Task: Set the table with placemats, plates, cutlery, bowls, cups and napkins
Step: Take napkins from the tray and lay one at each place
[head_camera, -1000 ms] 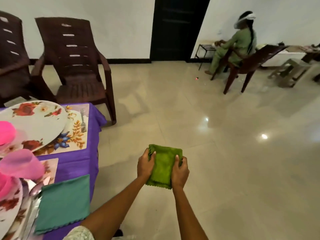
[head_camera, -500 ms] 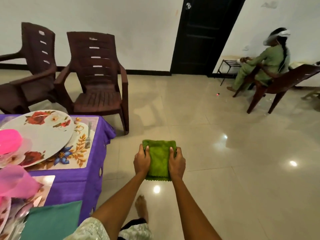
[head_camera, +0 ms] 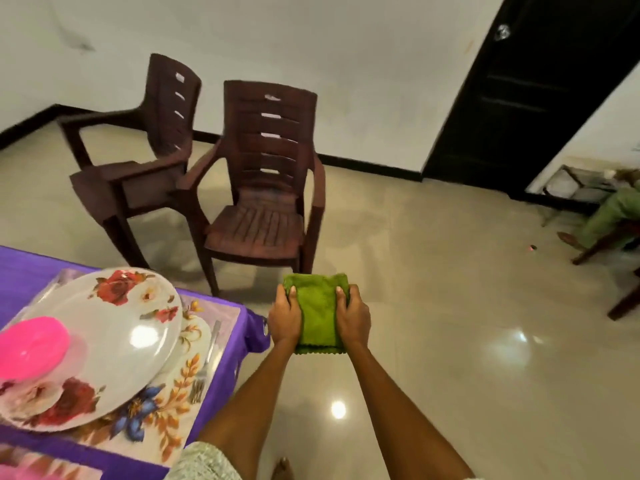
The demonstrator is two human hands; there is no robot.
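So the table (head_camera: 228,368) sits at the lower left with a purple cloth (head_camera: 31,268) over it, and only its corner shows. Beyond that it's glossy beige tile floor (head_camera: 450,306) with ceiling lights reflecting off it, white walls (head_camera: 311,36) with a dark skirting strip, and one black door (head_camera: 526,91) at the upper right. Two brown plastic armchairs (head_camera: 259,188) stand side by side just past the table, touching each other. On the table I count one floral placemat (head_camera: 166,403), one big white plate with red roses (head_camera: 114,341) lying on it, one pink bowl (head_camera: 31,348) on the plate's left part, and one fork (head_camera: 204,372) on the mat just right of the plate. A second mat seems to peek in at the bottom left edge, but it's too blurry to be sure. One folded green napkin (head_camera: 317,310) is up in the air off the table's corner, over the floor, with the grip on both sides: left hand (head_camera: 284,318) curls round its left edge and right hand (head_camera: 352,315) round its right edge, thumbs on top. Far right there's a bit of another person in green clothes (head_camera: 613,216) on a chair, mostly cut off.
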